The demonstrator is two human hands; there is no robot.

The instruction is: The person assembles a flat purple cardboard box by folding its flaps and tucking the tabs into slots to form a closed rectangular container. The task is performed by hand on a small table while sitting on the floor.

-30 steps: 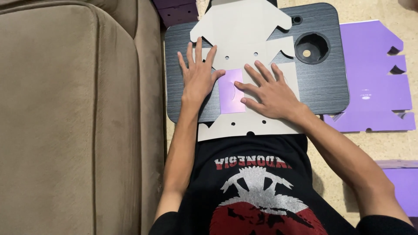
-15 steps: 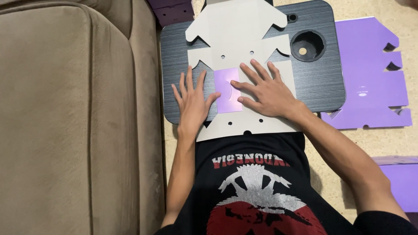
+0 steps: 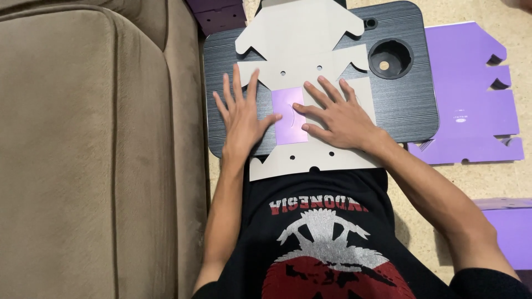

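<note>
Compared with half a second before, the left hand [image 3: 242, 117] sits a little higher on the cardboard sheet [image 3: 302, 61], and its thumb now reaches the edge of the purple flap [image 3: 289, 115]; the right hand [image 3: 338, 115] has hardly moved and is still pressing the flap and the sheet beside it. Both hands lie flat with fingers spread wide, palms down, holding nothing.

The cardboard sheet is a flat, unfolded box blank; its upper face is dull grey and smooth, with cut tabs, notched corners and some small round holes. The purple flap is a small rectangle, a bit glossy, folded over the middle of the sheet, between the two hands. The sheet lies on a dark tray [image 3: 407, 111] with fine brushed lines, rounded corners and a round cup hollow; its lower edge hangs over the person's lap.

On the right a second purple sheet [image 3: 471, 88] lies flat on the speckled floor [image 3: 460, 182]; on the left stands a beige sofa [image 3: 83, 155] of soft fabric.
</note>
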